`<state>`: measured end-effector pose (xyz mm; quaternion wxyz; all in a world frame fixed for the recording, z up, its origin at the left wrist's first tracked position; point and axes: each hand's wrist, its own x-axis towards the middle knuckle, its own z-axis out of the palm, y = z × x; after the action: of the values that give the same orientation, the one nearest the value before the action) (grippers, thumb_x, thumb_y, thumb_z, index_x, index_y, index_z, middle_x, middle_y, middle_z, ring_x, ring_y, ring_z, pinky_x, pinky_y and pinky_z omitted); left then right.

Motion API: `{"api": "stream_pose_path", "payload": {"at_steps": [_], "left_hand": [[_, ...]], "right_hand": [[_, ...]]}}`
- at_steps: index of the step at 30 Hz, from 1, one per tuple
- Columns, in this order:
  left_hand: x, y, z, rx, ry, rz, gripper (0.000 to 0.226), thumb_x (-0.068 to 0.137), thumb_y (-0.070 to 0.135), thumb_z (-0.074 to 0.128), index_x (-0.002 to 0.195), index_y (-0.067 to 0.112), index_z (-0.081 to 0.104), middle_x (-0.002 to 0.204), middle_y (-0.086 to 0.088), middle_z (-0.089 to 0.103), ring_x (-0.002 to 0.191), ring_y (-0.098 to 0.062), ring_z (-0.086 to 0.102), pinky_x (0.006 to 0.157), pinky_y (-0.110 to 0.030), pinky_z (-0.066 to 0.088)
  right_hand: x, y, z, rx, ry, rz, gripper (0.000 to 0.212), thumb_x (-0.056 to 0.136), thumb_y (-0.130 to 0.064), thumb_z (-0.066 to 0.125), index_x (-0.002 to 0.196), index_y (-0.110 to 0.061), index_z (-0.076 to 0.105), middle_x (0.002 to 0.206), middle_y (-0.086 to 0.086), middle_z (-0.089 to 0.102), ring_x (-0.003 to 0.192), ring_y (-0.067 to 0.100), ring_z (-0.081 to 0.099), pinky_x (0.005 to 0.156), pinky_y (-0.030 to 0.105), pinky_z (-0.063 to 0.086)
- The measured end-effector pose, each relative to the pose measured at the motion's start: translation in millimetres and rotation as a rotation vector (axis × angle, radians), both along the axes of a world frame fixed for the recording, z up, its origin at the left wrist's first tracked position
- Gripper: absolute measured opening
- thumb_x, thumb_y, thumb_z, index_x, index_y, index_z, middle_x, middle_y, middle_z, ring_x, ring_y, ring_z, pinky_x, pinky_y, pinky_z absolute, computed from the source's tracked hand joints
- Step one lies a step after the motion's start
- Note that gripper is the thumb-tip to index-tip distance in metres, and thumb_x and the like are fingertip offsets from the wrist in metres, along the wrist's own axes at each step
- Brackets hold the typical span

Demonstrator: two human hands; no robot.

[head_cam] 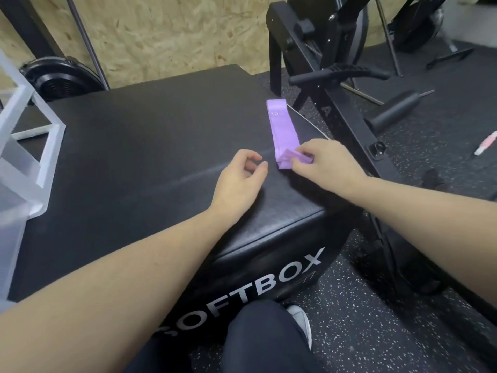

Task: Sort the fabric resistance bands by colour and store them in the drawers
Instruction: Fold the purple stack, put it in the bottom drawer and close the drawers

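Dark trouser leg [258,343] and a pale shoe [300,320] sit at the bottom edge, on speckled black floor [363,305]. Both bare forearms reach forward over a black padded box [139,162] whose side is lettered "SOFTBOX".

Purple fabric band [283,130]: lies flat on the box top near its right edge, long axis running away from the camera; white "10" marking near the far end. Near end is folded over on itself.

Right hand [325,162]: thumb and fingertips pinch the folded near end of the band, the other fingers curled beside them. The purple fabric bunches between the fingers.

Left hand [239,179]: just left of the band, not touching it. Fingers loosely curled, thumb and forefinger apart, holding nothing. Whether it rests on the box top or hovers just above, cannot tell.

Translucent white drawer unit [18,146]: stands on the left part of the box, well apart from the band; frame partly cut off by the left edge.

Black exercise machine [336,76] stands on the floor to the right of the box. A pink-and-white object [485,144] lies on the floor at far right; too blurred to identify.
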<state>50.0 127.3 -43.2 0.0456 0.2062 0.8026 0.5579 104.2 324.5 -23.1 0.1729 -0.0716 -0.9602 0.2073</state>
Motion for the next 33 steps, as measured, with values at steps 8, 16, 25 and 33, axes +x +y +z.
{"api": "stream_pose_path", "payload": {"at_steps": [8, 16, 25, 33], "left_hand": [[33.6, -48.4, 19.2, 0.239, -0.318, -0.007, 0.027, 0.101, 0.038, 0.053, 0.118, 0.017, 0.050, 0.095, -0.012, 0.063, 0.073, -0.026, 0.068, 0.074, -0.037, 0.058], [50.4, -127.3, 24.1, 0.334, -0.472, 0.043, 0.040, 0.097, 0.049, 0.056, 0.120, 0.017, 0.051, 0.109, -0.023, 0.066, 0.088, -0.040, 0.072, 0.088, -0.049, 0.059], [52.8, -204.1, 22.9, 0.364, -0.482, 0.111, 0.040, 0.093, 0.042, 0.062, 0.102, 0.003, 0.055, 0.096, -0.015, 0.066, 0.079, -0.023, 0.066, 0.091, -0.047, 0.058], [42.1, -225.3, 22.3, 0.282, -0.455, 0.303, 0.019, 0.096, 0.008, 0.046, 0.113, 0.009, 0.057, 0.110, -0.008, 0.072, 0.090, -0.023, 0.074, 0.074, -0.036, 0.062]], "right_hand": [[16.1, -82.0, 11.5, -0.279, 0.002, -0.002, 0.010, 0.085, -0.035, 0.067, 0.079, -0.028, 0.069, 0.066, -0.010, 0.063, 0.064, 0.004, 0.056, 0.059, 0.018, 0.040], [25.9, -178.6, 15.9, -0.432, -0.080, 0.127, 0.022, 0.088, -0.038, 0.063, 0.077, -0.021, 0.073, 0.070, 0.000, 0.070, 0.065, 0.012, 0.058, 0.065, 0.030, 0.046], [20.2, -264.4, 22.1, -0.525, -0.257, 0.252, 0.016, 0.087, -0.034, 0.065, 0.078, -0.026, 0.076, 0.078, -0.011, 0.075, 0.076, -0.001, 0.065, 0.055, 0.007, 0.041], [17.9, -263.6, 30.2, -0.581, -0.281, 0.282, 0.023, 0.090, -0.025, 0.055, 0.089, -0.017, 0.077, 0.098, -0.004, 0.075, 0.088, 0.013, 0.065, 0.081, 0.031, 0.052]]}}
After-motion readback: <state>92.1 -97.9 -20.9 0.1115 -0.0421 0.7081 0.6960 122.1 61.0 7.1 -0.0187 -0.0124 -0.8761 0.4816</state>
